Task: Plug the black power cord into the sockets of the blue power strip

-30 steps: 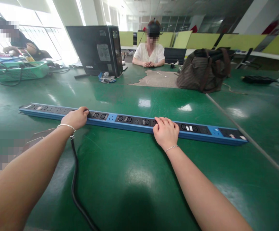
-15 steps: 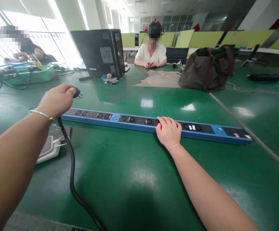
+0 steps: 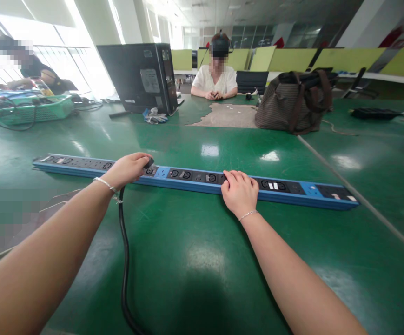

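A long blue power strip [image 3: 181,188] with black sockets lies across the green table. My left hand [image 3: 127,170] is closed around a black power plug [image 3: 149,163], held over the strip left of its middle. From that hand a thick black cable [image 3: 125,251] hangs down to the table's near side. My right hand [image 3: 240,188] rests on the strip right of its middle, fingers curled over the top and gripping its body. Whether the plug's prongs touch a socket is hidden by my fingers.
Behind the strip stand a black computer case [image 3: 139,77], blue-grey gloves [image 3: 155,116] and a brown striped bag [image 3: 288,104]. A green basket [image 3: 37,111] with cables sits far left. One person [image 3: 215,77] sits opposite; another [image 3: 46,77] is at the left.
My left hand has moved right and down with the plug, from beyond the strip's left part to over its sockets. My right hand stays on the strip. The view has shifted slightly.
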Tool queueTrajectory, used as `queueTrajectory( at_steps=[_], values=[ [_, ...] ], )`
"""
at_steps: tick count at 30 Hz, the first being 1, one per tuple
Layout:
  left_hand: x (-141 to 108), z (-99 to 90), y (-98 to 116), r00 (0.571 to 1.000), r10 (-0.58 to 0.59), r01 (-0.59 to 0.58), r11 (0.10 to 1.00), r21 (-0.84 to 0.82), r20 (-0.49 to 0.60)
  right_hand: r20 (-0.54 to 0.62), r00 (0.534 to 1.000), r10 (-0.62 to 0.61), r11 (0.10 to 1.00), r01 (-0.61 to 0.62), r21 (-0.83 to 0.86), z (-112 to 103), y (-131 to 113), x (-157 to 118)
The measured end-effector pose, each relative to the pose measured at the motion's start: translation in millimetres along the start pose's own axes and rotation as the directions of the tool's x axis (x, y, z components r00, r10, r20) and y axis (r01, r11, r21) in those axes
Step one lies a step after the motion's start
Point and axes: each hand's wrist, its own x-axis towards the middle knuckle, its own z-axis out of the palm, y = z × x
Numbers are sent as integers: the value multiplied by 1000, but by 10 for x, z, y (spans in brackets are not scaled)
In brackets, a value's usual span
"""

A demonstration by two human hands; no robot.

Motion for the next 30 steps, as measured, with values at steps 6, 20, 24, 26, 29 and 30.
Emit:
queueTrajectory(
  at_steps=[6,20,24,26,29,30],
  values=[
    [82,188,30,999,11,-11,1000,4,43,3,1000,-8,1000,8,-9,6,8,-5],
    [163,277,114,994,33,-56,973,223,104,7,1000,0,1000,0,4,-3,-1,-5],
    [125,328,200,997,48,-63,944,323,53,18,1000,2,1000,-2,0,-9,-7,0],
    [96,345,253,997,65,-78,922,379,47,20,1000,7,1000,-7,-1,-10,-8,1],
    [44,365,306,997,65,-78,907,414,47,19,1000,10,1000,-10,3,-9,-8,-2],
    [25,374,314,997,61,-72,907,414,41,18,1000,9,1000,-9,5,-8,-7,-3]
  ],
)
